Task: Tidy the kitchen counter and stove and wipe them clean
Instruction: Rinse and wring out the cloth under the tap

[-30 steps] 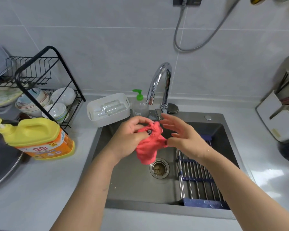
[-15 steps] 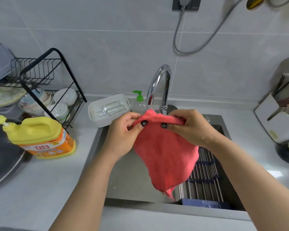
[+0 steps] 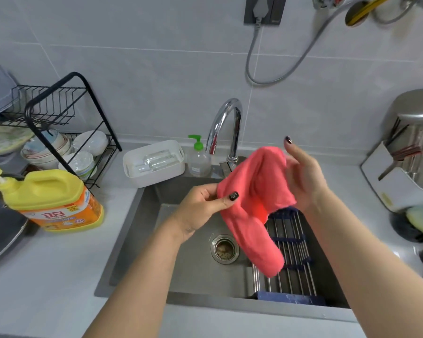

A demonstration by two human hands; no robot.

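Over the steel sink my left hand pinches one edge of the soft coral-red microfibre cloth, my right hand is nearly open behind it, so I should fold it into a flat pad before wiping the desk.

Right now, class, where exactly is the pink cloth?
In the head view, the pink cloth hangs above the sink, just in front of the tap, held between the left hand and right hand.

Pale grey tiled wall (dark socket up top) behind light countertop
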